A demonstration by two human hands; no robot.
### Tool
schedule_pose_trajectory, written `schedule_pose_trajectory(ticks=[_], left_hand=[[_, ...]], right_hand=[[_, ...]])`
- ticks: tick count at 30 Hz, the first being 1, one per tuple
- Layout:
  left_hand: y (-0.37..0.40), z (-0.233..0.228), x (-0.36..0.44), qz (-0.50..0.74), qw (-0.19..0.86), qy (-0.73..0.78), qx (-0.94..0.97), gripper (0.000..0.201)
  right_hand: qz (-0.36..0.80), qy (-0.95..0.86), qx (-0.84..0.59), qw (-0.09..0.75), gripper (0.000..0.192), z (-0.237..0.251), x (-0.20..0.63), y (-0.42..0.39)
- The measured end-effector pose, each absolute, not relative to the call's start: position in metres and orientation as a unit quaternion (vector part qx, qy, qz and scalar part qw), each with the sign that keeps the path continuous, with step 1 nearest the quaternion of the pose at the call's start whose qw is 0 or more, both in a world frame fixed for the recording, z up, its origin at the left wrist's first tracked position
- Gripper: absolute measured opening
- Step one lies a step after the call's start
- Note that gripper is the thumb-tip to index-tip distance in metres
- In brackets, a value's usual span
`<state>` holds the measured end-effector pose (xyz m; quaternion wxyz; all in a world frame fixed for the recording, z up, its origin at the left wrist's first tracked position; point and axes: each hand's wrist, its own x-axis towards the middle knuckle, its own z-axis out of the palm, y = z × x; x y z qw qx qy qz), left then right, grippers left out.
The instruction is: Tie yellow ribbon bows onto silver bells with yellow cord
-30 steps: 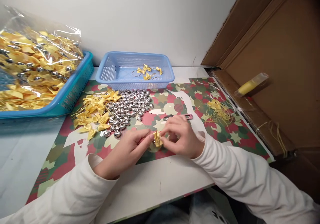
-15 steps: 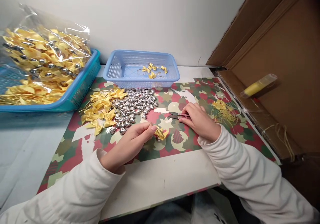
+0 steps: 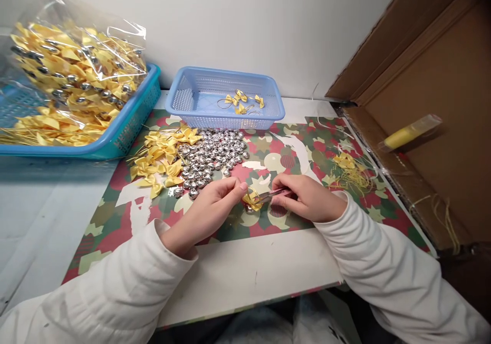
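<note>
Yellow bow (image 3: pixel 254 201) is being held toward the front edge of the counter (image 3: pixel 238 277), your left grip (image 3: pixel 210 207) pinching one side, seemingly to steady it against the small snips (image 3: pixel 264 197) your right grip (image 3: pixel 307 196) is clasping.

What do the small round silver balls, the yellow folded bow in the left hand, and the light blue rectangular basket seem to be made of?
Small round silver balls: probably polished metal, given mirror-like highlights; coated plastic is possible.
Yellow folded bow in the left hand: likely satin ribbon, judging by its thin folds.
Light blue rectangular basket: seemingly moulded plastic, slightly glossy, with perforated walls.
</note>
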<state>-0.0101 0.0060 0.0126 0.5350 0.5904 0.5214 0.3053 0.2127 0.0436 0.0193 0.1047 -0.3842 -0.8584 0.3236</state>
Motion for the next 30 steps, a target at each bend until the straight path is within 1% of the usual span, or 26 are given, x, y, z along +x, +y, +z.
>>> schedule_pose_trajectory(ticks=[5,9,13,17,19,21,24,26,28,30], left_hand=[[0.007,0.013,-0.009,0.313,0.536,0.52,0.587,0.038],[0.006,0.015,-0.009,0.315,0.532,0.53,0.58,0.037],[0.006,0.016,-0.009,0.311,0.52,0.536,0.587,0.037],[0.006,0.015,-0.009,0.303,0.514,0.53,0.603,0.037],[0.005,0.013,-0.009,0.298,0.515,0.527,0.607,0.037],[0.005,0.013,-0.009,0.295,0.515,0.525,0.61,0.036],[0.005,0.013,-0.01,0.291,0.511,0.525,0.616,0.035],[0.005,0.013,-0.009,0.291,0.508,0.525,0.618,0.035],[0.005,0.013,-0.009,0.292,0.508,0.524,0.619,0.034],[0.005,0.013,-0.008,0.296,0.509,0.522,0.618,0.033]], right_hand=[[0.31,-0.865,-0.379,0.11,0.012,0.018,0.21,0.043],[0.27,-0.852,-0.438,0.094,0.013,0.019,0.214,0.048],[0.187,-0.844,-0.485,0.134,0.011,0.012,0.217,0.055],[0.114,-0.854,-0.484,0.152,0.012,0.006,0.216,0.056],[0.1,-0.856,-0.476,0.177,0.011,0.008,0.214,0.052],[0.125,-0.857,-0.447,0.224,0.01,0.011,0.21,0.047],[0.227,-0.851,-0.376,0.288,0.007,0.016,0.203,0.038],[0.275,-0.837,-0.358,0.309,0.009,0.017,0.198,0.033],[0.286,-0.827,-0.366,0.317,0.008,0.016,0.195,0.029],[0.285,-0.827,-0.376,0.307,0.008,0.014,0.192,0.028]])
